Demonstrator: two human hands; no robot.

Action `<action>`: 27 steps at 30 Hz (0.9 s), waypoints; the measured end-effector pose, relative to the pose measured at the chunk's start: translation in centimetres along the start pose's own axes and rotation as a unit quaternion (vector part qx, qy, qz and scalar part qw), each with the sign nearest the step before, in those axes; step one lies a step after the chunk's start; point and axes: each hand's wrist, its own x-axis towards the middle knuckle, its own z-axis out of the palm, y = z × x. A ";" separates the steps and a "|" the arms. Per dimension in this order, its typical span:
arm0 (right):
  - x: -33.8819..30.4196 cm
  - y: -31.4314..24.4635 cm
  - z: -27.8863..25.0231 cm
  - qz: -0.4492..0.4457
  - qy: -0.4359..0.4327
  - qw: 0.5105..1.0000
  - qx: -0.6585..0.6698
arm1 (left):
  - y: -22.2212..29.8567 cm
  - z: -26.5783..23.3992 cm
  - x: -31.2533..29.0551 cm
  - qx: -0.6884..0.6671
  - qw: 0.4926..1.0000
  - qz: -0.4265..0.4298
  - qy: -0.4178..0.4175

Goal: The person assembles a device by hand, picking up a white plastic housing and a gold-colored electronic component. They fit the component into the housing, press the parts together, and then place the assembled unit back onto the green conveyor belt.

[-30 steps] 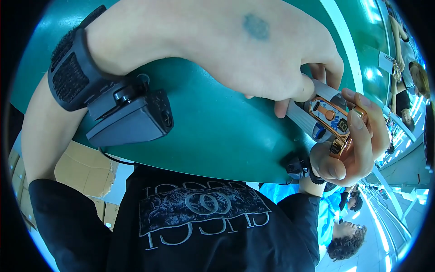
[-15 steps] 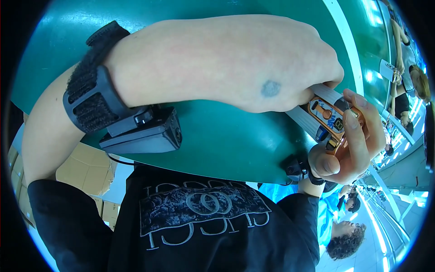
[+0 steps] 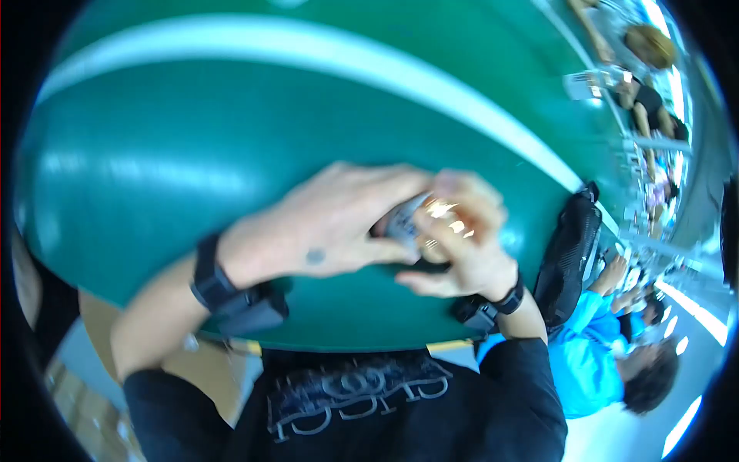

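Over the green table (image 3: pixel 231 154), both of my hands meet around a small shiny copper-coloured device (image 3: pixel 445 209), blurred by motion. My right hand (image 3: pixel 481 258) wraps round its copper side, fingers curled. My left hand (image 3: pixel 339 219) closes on its other side, thumb and fingers around a grey part (image 3: pixel 402 229) with dark markings. I cannot tell whether that grey part belongs to the device or is a separate piece. Much of the device is hidden by my fingers. Black straps with small dark boxes circle both my wrists.
A black textured bag (image 3: pixel 566 258) lies on the table at my right. A curved white stripe (image 3: pixel 339 50) crosses the far tabletop. A person in a blue top (image 3: pixel 589 366) sits close on the right, others farther off. A cardboard box (image 3: pixel 196 377) stands below at left.
My hands and the device have moved left and closer to the middle. My left forearm has drawn back from across the view. A black bag has come into sight at right.
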 end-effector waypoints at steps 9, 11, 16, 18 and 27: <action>2.9 2.1 0.5 0.054 0.245 0.960 0.122 | 3.3 1.0 2.9 -0.233 0.945 -0.225 0.046; 4.3 3.1 0.9 0.148 0.265 0.933 0.193 | 1.9 1.2 4.2 -0.105 0.972 -0.167 0.128; 6.4 5.3 1.7 0.216 0.250 0.893 0.307 | -0.3 2.1 7.2 0.190 0.918 -0.013 0.349; 6.2 6.1 1.1 0.261 0.270 0.876 0.302 | 0.5 1.6 8.5 0.197 0.925 -0.055 0.320; 5.8 10.6 -3.7 0.234 0.310 0.918 0.076 | 0.2 -1.3 11.2 0.237 0.885 -0.051 0.398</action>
